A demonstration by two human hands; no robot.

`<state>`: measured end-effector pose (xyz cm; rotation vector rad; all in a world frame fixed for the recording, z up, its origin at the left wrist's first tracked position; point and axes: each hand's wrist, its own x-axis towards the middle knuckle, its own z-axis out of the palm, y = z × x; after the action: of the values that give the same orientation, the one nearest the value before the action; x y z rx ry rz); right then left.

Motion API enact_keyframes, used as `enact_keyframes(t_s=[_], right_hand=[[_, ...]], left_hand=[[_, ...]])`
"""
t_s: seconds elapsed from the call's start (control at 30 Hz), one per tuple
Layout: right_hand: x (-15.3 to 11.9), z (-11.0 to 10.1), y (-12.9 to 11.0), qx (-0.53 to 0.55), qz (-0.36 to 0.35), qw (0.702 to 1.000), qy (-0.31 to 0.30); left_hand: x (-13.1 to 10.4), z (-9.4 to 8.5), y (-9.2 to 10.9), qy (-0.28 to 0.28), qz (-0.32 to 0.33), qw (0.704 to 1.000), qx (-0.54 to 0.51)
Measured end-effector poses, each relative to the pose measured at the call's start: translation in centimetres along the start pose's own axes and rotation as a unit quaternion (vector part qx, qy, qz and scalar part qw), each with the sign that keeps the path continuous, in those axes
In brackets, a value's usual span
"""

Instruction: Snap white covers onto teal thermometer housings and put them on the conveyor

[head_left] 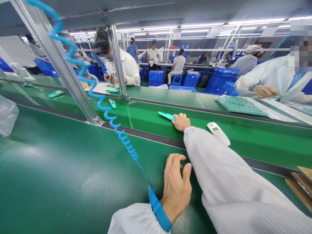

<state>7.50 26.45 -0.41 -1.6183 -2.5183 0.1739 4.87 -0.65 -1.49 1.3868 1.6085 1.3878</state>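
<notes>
My right hand (181,122) reaches over the green belt, its fingers curled around the near end of a slim teal handheld device (166,115). That device lies lengthwise on the belt, its right end hidden by my fingers. To the right of my right wrist, a white handheld device (216,131) with a small screen and a teal button rests on the belt, partly behind my sleeve. Nearer me, my left hand (176,185) hovers over the green bench with nothing in it, fingers bent and thumb apart. Around its wrist is a blue strap (159,209) tied to a coiled blue cord (122,135).
More teal devices lie farther left on the belt, among them one (112,103) beyond the metal post (118,61). A clear plastic bag (7,115) sits at far left, cardboard pieces (301,185) at right. Co-workers sit across the belt, near bagged teal parts (240,104).
</notes>
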Motion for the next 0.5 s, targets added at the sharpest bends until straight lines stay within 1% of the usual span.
enact_keyframes(t_s=[0.1, 0.2, 0.3, 0.37, 0.43, 0.47, 0.5], right_hand=[[-1.4, -1.1, 0.1, -0.013, 0.01, 0.999, -0.042], [-4.3, -3.9, 0.7, 0.007, -0.009, 0.996, -0.094], [-8.9, -7.5, 1.9, 0.044, -0.049, 0.989, -0.13], [-12.5, -10.0, 2.8, 0.081, -0.086, 0.98, -0.158], [-16.1, -12.1, 3.8, 0.129, -0.129, 0.963, -0.2], [-17.8, -12.9, 4.2, 0.151, -0.149, 0.952, -0.22], [-19.4, -13.5, 4.6, 0.17, -0.164, 0.943, -0.235]], left_hand=[[0.0, 0.0, -0.1, -0.001, 0.006, 1.0, 0.006], [0.0, 0.0, -0.1, 0.004, 0.024, 0.999, 0.022], [0.0, -0.1, 0.3, 0.022, 0.057, 0.996, 0.058], [0.1, -0.3, 0.6, 0.058, 0.084, 0.99, 0.099], [0.1, -0.3, 0.8, 0.096, 0.105, 0.981, 0.132], [0.1, -0.4, 0.8, 0.1, 0.115, 0.979, 0.137], [0.1, -0.3, 0.8, 0.084, 0.124, 0.98, 0.133]])
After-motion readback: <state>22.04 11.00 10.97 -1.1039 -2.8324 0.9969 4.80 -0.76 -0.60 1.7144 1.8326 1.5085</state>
